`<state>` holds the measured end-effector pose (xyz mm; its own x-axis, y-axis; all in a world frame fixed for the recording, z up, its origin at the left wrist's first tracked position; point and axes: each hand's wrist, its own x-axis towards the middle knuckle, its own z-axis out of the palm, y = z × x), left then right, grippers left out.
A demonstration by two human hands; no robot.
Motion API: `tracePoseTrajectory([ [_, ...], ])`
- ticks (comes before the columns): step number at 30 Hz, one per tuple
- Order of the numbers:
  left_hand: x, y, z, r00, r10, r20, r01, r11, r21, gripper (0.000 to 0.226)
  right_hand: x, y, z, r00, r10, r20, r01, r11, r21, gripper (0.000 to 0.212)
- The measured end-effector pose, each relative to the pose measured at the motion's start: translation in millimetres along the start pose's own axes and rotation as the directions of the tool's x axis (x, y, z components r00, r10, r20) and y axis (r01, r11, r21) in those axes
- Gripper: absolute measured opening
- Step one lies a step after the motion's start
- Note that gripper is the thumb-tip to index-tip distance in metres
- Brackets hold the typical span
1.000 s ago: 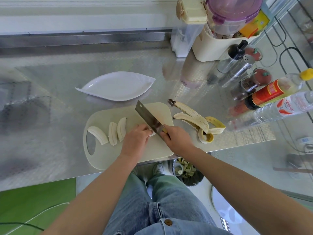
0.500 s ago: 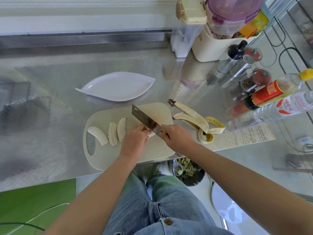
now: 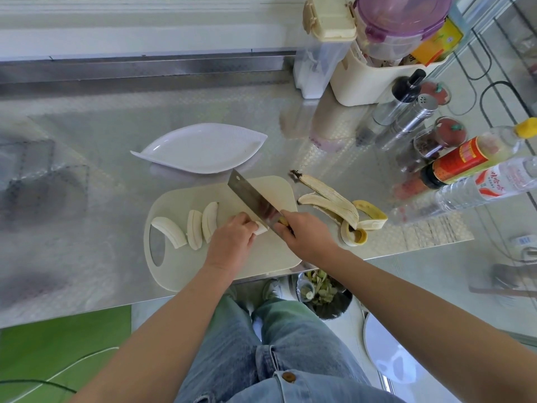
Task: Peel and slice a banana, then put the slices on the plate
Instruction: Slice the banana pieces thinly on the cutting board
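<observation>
Bare forearms [image 3: 162, 330], faded blue jeans [image 3: 279, 353]

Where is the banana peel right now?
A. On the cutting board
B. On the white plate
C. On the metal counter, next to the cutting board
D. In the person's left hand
C, because the banana peel lies on the metal counter just right of the cutting board, while the white plate holds nothing and the left hand is steadying the banana.
</observation>
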<state>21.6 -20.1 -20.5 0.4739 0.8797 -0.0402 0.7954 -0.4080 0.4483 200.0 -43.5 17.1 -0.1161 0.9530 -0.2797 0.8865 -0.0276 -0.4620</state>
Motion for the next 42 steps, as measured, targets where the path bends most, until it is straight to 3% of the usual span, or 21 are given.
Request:
tracePoseTrajectory([
  [15,-1,1,1,1.0,-0.021,-0.005,0.021,1.0,0.0,0.017,2,3,12,0.998,-0.003,0.069,0.011,0.992,-0.129,0.019],
  [21,0,0,3,1.0,-0.004,-0.014,0.004,1.0,-0.008,0.011,-2,4,13,0.998,0.057,0.023,-0.058,0.998,0.03,0.02],
  [42,-1,2,2,1.0,-0.014,-0.016,0.014,1.0,0.02,0.018,1,1,6,0.998,-0.003,0.067,0.01,0.994,-0.108,0.02],
])
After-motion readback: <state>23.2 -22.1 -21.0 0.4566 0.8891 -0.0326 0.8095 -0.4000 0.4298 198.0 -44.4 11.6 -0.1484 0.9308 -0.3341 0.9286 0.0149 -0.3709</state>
